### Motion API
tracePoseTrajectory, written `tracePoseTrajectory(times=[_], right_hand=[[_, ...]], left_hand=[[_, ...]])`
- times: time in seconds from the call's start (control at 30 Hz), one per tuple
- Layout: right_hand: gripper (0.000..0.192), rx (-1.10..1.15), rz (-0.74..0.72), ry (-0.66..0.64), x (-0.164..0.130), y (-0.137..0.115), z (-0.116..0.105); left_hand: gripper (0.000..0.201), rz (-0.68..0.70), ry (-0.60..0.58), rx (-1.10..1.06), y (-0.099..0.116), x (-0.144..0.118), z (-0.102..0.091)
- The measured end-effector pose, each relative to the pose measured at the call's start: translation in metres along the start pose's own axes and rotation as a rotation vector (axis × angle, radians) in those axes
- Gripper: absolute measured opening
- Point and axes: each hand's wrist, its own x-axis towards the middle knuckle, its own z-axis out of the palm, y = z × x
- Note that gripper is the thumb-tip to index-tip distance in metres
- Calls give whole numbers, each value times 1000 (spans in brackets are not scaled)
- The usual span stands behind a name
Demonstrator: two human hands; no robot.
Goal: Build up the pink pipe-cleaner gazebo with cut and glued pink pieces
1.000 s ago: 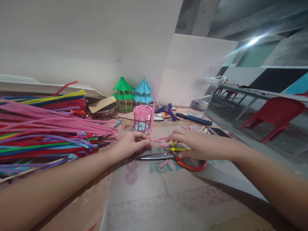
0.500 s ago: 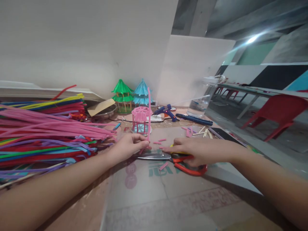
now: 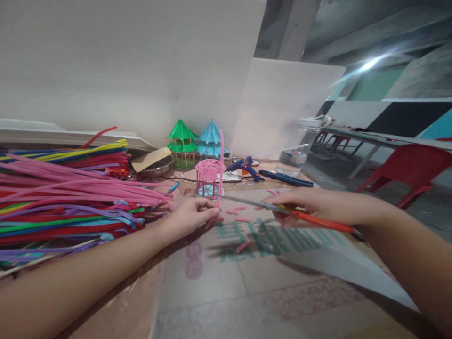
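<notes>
Your left hand [image 3: 192, 217] pinches a fuzzy pink stick [image 3: 221, 169] upright, and your right hand [image 3: 318, 207] grips shiny, orange-handled scissors [image 3: 282, 210] beside it.

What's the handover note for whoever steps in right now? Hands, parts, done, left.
Left hand: pinches a pink pipe cleaner upright.
Right hand: holds the orange-handled scissors off the table, blades pointing at the pipe cleaner, not yet on it.
Parts: cut pink pieces lie on the table between the hands; pink pavilion model just behind; pipe cleaner pile at left.
Done: several pieces cut.
Left: probably the next cut.
</notes>
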Motion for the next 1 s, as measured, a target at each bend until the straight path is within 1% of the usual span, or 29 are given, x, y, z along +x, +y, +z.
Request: tracePoseTrajectory(times=[0.07, 0.13, 0.23, 0.33, 0.47, 0.7, 0.83, 1.0], right_hand=[[47, -20, 66, 73, -4, 13, -9], [49, -50, 102, 80, -4, 28, -11], [47, -60, 89, 53, 3, 46, -5], [48, -74, 72, 83, 11, 54, 7], [50, -94, 74, 82, 19, 49, 18], [47, -54, 100, 26, 24, 30, 21], [52, -47, 155, -35, 26, 30, 24], [53, -42, 138, -47, 28, 32, 26]], left_hand=[[24, 0, 1, -5, 1, -1, 0], [23, 3, 9, -14, 2, -1, 1], [22, 18, 20, -19, 3, -2, 2], [22, 31, 5, 3, 4, -2, 2], [24, 31, -1, 14, 5, -2, 1], [34, 26, -34, 80, 1, -1, -1], [34, 27, -42, 85, 0, 0, -1], [32, 41, -36, 106, 0, 1, -1]])
